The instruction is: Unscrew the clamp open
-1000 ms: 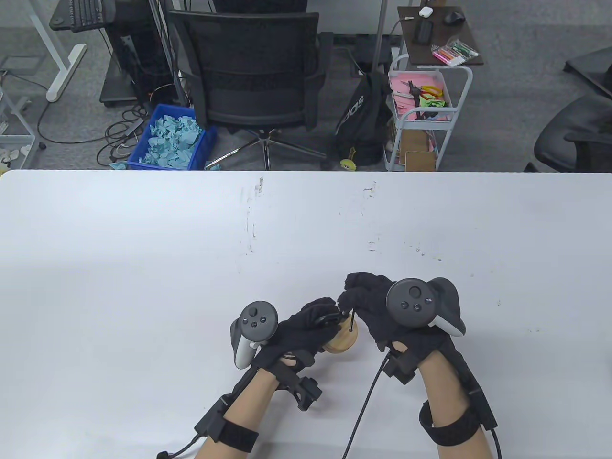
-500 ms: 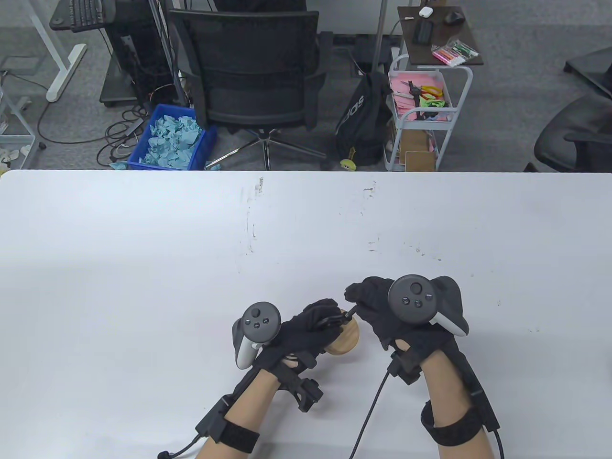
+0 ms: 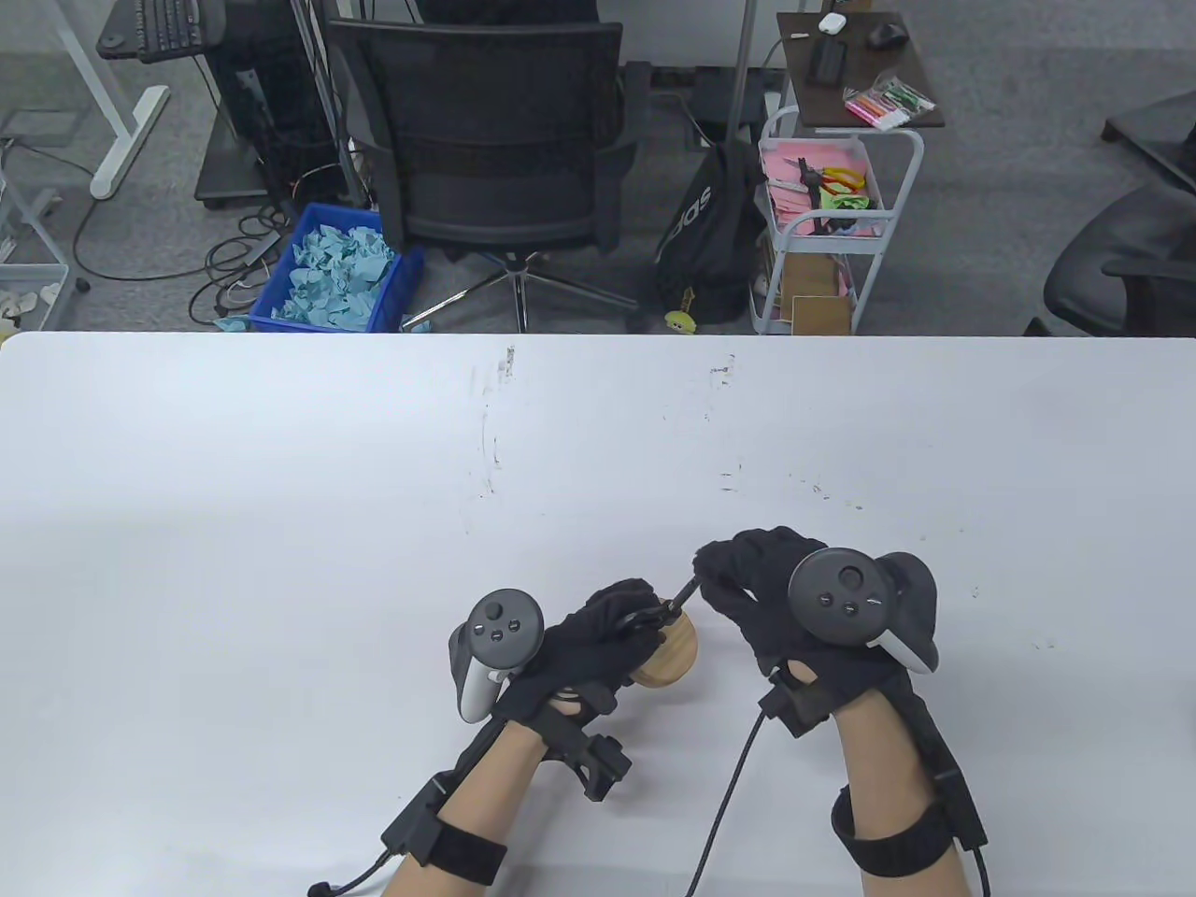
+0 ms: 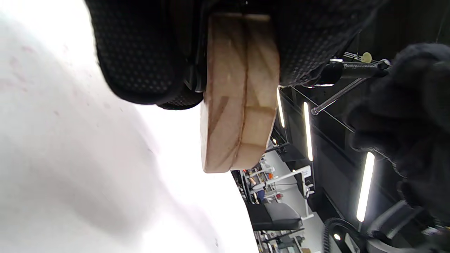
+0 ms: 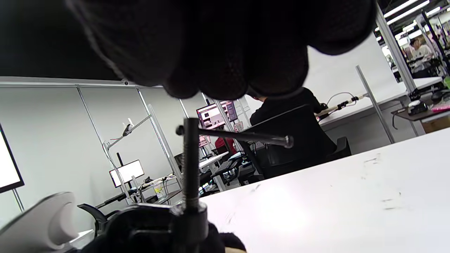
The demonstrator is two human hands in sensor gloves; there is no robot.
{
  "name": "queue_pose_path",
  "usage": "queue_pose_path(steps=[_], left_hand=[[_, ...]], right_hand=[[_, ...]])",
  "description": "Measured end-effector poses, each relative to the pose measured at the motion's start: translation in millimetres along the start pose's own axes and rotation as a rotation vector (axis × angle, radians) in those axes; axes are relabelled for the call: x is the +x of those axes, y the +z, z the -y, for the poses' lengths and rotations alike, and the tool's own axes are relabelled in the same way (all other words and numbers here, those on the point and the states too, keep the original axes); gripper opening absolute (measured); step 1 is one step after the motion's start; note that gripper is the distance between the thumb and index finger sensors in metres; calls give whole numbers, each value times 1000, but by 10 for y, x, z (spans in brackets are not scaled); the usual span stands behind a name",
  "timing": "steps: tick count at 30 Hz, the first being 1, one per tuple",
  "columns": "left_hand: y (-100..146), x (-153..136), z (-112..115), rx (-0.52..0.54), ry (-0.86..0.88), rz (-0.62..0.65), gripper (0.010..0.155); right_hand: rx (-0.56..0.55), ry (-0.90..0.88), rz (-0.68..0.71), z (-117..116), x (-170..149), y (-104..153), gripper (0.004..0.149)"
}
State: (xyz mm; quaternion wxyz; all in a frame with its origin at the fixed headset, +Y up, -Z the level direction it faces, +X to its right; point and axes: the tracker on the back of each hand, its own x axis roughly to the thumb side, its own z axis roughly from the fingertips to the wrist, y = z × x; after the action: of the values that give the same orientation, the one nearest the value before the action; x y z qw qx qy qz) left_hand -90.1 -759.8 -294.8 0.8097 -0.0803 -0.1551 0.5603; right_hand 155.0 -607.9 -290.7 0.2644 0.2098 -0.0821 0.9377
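Wooden block between hands, mid-table

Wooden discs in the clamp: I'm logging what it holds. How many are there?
2. In the left wrist view, two wooden discs sit stacked face to face, seam between them, held by the left hand with the clamp. More may be hidden behind the fingers.
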Motion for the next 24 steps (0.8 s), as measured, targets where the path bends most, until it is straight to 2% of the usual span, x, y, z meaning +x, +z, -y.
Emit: queue_pose_path(steps=[3, 5, 7, 11, 16, 24], left_hand=[[7, 3, -14, 8, 25, 1, 41], [4, 12, -4, 0, 50, 15, 41], [-1, 16, 12, -29, 59, 30, 41], [-12, 31, 57, -53, 34, 38, 41], [-18, 17, 96, -84, 19, 32, 41], [-11, 0, 60, -66, 66, 21, 41]], right_hand=[[76, 62, -64, -46, -24, -14, 44], [118, 117, -109, -90, -73, -28, 52], [96, 119, -119, -123, -112, -47, 59], [126, 58, -94, -186, -121, -66, 67], [133, -42, 22, -238, -21, -90, 51], [138, -32, 90, -222, 72, -70, 37]])
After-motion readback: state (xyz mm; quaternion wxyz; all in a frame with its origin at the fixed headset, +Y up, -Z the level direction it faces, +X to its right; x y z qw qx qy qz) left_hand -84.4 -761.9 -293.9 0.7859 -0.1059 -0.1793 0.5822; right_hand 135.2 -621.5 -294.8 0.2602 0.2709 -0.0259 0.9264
